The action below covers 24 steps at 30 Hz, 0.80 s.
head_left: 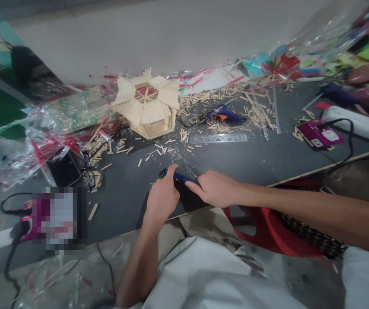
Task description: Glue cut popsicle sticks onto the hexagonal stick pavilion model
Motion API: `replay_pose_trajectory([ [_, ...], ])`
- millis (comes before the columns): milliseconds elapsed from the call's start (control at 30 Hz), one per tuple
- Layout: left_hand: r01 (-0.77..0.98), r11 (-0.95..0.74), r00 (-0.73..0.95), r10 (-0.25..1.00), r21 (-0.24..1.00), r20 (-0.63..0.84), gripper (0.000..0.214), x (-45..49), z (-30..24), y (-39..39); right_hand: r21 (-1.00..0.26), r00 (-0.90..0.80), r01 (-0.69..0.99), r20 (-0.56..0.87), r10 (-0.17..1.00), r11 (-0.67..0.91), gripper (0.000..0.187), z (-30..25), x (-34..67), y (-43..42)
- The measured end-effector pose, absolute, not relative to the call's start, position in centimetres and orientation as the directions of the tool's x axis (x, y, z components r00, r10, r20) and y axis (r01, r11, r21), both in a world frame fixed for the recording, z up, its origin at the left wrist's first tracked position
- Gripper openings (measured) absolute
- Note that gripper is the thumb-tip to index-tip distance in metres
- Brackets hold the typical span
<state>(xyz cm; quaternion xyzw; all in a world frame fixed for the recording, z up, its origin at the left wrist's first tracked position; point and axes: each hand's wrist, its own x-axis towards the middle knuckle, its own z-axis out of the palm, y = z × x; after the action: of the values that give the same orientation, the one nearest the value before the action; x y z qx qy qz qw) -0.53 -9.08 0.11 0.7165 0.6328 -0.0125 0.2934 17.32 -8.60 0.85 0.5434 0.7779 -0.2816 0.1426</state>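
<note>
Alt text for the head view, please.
Left hand and right hand hold a slim dark-blue object over a dark-grey table. Beyond stands a pale wooden-stick model with a star-shaped top, a blue-and-orange glue gun lying to its right.

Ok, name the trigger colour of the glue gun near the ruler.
The trigger is orange; head view.

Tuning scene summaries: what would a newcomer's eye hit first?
The pale wooden-stick model, left of center on the table, stands out first. A blue glue gun lies right of it among short sticks. Nearer, the left hand and right hand hold a dark-blue object.
</note>
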Motion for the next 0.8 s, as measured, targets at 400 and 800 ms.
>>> replay_pose_trajectory([
  [400,0.874,-0.065,0.228,0.929,0.481,-0.29,0.06,-1.6,-0.5,-8.1,-0.276,-0.354,0.93,-0.497,0.792,0.242,0.075,0.8,17.0,-7.9],
  [800,0.851,-0.084,0.246,0.936,0.518,-0.252,0.057,-1.9,-0.3,-7.8,-0.34,-0.376,0.912,-0.465,0.802,0.23,0.069,0.7,17.2,-8.1],
])
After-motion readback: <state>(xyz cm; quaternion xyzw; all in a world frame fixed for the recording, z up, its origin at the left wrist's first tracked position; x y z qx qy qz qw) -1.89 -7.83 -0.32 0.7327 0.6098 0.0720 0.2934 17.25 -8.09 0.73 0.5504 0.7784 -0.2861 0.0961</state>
